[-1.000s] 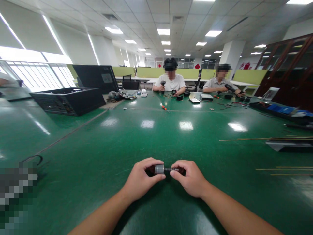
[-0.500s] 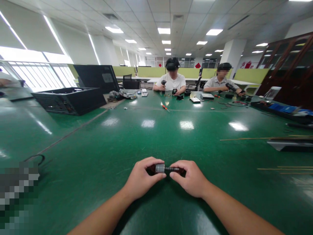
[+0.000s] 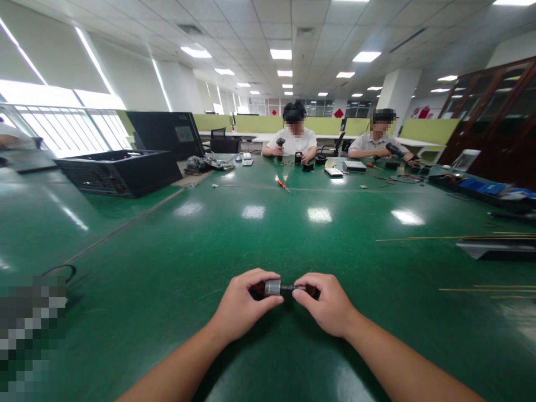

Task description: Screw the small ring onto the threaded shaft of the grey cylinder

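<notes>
Just above the green table (image 3: 268,229), my left hand (image 3: 243,301) is closed around a small grey metal cylinder (image 3: 273,287), thumb below and fingers above. A thin, dark, ribbed shaft or spring (image 3: 288,288) runs from the cylinder's right side toward my right hand (image 3: 329,304). That hand's thumb and fingers pinch the far end of the ribbed piece. The tip lies partly behind the right fingers, so I cannot make out how the two pieces join. The cylinder's left end is hidden in my left palm.
A black computer case (image 3: 121,173) stands at the far left. An orange screwdriver (image 3: 283,186) lies mid-table. Across sit two co-workers, one holding a power drill (image 3: 280,144). Thin brass-coloured rods (image 3: 419,238) and a dark tray (image 3: 486,190) lie to the right.
My right hand has shifted slightly right, away from the left, and the ribbed piece between them looks thinner. Across the table, the co-worker's black part has been turned upright.
</notes>
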The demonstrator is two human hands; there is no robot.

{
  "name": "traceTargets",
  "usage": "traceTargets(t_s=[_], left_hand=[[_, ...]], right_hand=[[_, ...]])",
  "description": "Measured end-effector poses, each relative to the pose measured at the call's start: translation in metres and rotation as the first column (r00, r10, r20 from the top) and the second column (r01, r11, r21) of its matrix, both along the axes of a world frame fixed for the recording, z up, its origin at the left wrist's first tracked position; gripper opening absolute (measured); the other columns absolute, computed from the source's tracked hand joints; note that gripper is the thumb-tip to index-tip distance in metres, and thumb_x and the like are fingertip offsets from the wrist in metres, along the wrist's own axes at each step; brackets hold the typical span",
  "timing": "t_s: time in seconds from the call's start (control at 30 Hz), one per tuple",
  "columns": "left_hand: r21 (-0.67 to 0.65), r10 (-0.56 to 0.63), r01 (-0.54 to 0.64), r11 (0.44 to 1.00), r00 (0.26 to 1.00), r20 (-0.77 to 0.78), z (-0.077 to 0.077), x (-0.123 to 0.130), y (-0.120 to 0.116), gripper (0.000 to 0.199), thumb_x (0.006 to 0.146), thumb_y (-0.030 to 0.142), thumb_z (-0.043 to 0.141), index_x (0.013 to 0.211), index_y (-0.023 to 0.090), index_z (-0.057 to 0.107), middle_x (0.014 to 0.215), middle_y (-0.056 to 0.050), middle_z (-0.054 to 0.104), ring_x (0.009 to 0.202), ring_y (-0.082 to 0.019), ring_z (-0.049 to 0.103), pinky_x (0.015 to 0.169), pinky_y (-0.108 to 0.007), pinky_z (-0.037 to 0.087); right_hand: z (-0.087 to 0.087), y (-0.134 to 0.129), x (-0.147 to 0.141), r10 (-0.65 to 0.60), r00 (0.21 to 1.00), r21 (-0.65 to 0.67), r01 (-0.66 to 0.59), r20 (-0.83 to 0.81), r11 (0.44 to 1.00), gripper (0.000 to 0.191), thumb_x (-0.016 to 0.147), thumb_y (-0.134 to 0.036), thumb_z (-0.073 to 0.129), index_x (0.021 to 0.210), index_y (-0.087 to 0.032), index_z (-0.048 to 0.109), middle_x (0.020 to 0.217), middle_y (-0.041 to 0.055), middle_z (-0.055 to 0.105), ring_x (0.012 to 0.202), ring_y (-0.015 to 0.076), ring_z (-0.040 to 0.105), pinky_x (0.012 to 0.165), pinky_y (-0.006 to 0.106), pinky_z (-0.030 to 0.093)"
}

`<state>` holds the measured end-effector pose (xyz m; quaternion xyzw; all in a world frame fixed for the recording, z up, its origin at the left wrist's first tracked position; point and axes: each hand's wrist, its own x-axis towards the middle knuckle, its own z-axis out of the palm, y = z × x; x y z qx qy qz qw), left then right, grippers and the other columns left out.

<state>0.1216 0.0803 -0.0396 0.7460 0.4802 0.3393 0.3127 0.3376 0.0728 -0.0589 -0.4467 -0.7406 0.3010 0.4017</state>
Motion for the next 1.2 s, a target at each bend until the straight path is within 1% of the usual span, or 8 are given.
traceTargets(t_s=[0.13,0.43,0.97,1.03,1.1,1.17,1.2], left_hand=[[-0.007,0.006,-0.006,1.0,1.0,0.02,-0.001,-0.001,0.001,0.029,0.073,0.03,0.079,0.101,0.024,0.073,0.094,-0.001,0.071,0.088,-0.019,0.065,0.08,-0.03,0.048],[-0.002,0.012,-0.012,1.0,1.0,0.012,0.001,-0.001,0.0,0.029,0.073,0.03,0.079,0.101,0.024,0.074,0.094,-0.001,0.071,0.087,-0.019,0.065,0.079,-0.03,0.048],[-0.033,0.048,-0.047,0.998,0.998,0.043,-0.001,-0.001,0.003,0.029,0.072,0.03,0.078,0.1,0.024,0.073,0.094,-0.002,0.071,0.086,-0.02,0.067,0.078,-0.031,0.05],[-0.045,0.052,-0.05,0.998,0.997,0.055,-0.003,-0.001,0.004,0.03,0.072,0.032,0.079,0.1,0.024,0.073,0.095,-0.002,0.072,0.086,-0.021,0.067,0.079,-0.032,0.051],[-0.076,0.06,-0.054,0.996,0.994,0.086,-0.004,-0.002,0.005,0.032,0.071,0.034,0.079,0.101,0.023,0.073,0.096,-0.003,0.072,0.087,-0.022,0.068,0.08,-0.033,0.052],[-0.126,0.085,-0.068,0.99,0.987,0.135,-0.006,-0.002,0.006,0.035,0.07,0.035,0.079,0.101,0.021,0.071,0.096,-0.004,0.073,0.087,-0.022,0.068,0.082,-0.033,0.053],[-0.151,0.102,-0.077,0.986,0.982,0.16,-0.006,-0.003,0.007,0.036,0.07,0.035,0.079,0.101,0.02,0.07,0.095,-0.004,0.073,0.087,-0.022,0.069,0.083,-0.033,0.053]], right_hand=[[-0.001,0.001,0.001,0.001,0.999,-0.028,-0.002,-0.036,1.0,0.013,0.084,-0.026,0.064,0.08,-0.017,0.073,0.068,-0.0002,0.064,0.062,0.0131,0.054,0.06,0.024,0.037],[-0.001,0.002,0.002,-0.004,0.999,-0.038,0.002,-0.045,0.999,0.015,0.084,-0.027,0.064,0.079,-0.017,0.073,0.067,0.0,0.063,0.062,0.0135,0.054,0.06,0.024,0.037],[-0.003,0.003,0.003,-0.054,0.995,-0.056,0.049,-0.085,0.997,0.021,0.086,-0.031,0.061,0.075,-0.016,0.07,0.061,-0.0011,0.058,0.058,0.0127,0.05,0.057,0.025,0.033],[-0.003,0.003,0.004,-0.055,0.992,-0.078,0.046,-0.118,0.996,0.022,0.085,-0.033,0.061,0.074,-0.016,0.07,0.059,-0.0011,0.057,0.057,0.0126,0.049,0.056,0.025,0.033],[-0.004,0.005,0.004,-0.05,0.978,-0.133,0.023,-0.203,0.991,0.023,0.084,-0.034,0.063,0.072,-0.015,0.069,0.059,-0.0006,0.057,0.056,0.0127,0.049,0.055,0.025,0.034],[-0.006,0.008,0.005,-0.06,0.923,-0.226,-0.029,-0.381,0.974,0.027,0.084,-0.038,0.063,0.071,-0.015,0.068,0.06,0.0008,0.059,0.055,0.013,0.051,0.055,0.025,0.037],[-0.007,0.01,0.005,-0.079,0.87,-0.271,-0.064,-0.487,0.961,0.029,0.084,-0.04,0.063,0.071,-0.015,0.067,0.061,0.0018,0.061,0.055,0.0134,0.052,0.056,0.025,0.039]])
